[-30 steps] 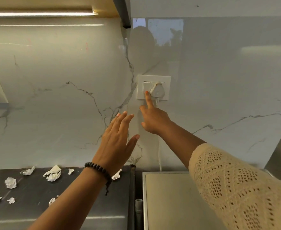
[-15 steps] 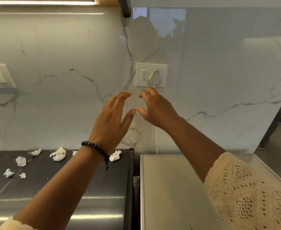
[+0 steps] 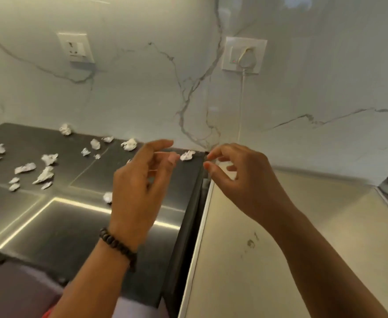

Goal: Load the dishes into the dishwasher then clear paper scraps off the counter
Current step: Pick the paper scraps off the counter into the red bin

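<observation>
Several crumpled white paper scraps (image 3: 44, 174) lie scattered over the dark glossy counter (image 3: 73, 226), mostly on its left and back. One scrap (image 3: 187, 155) lies at the counter's back right corner. My left hand (image 3: 140, 187), with a black bead bracelet at the wrist, hovers over the counter's right part, fingers apart and empty. My right hand (image 3: 241, 177) hangs above the pale steel top (image 3: 280, 260) to the right, fingers loosely curled, holding nothing. No dishes are in view.
A marble wall stands behind. A switched socket (image 3: 243, 55) with a white plug and a cord running down sits above the steel top. A second socket (image 3: 76, 48) is at the left. A dark gap (image 3: 188, 226) separates counter and steel top.
My right hand has left the wall switch and both hands have dropped toward the counter. The view has tilted down and left, showing more scraps.
</observation>
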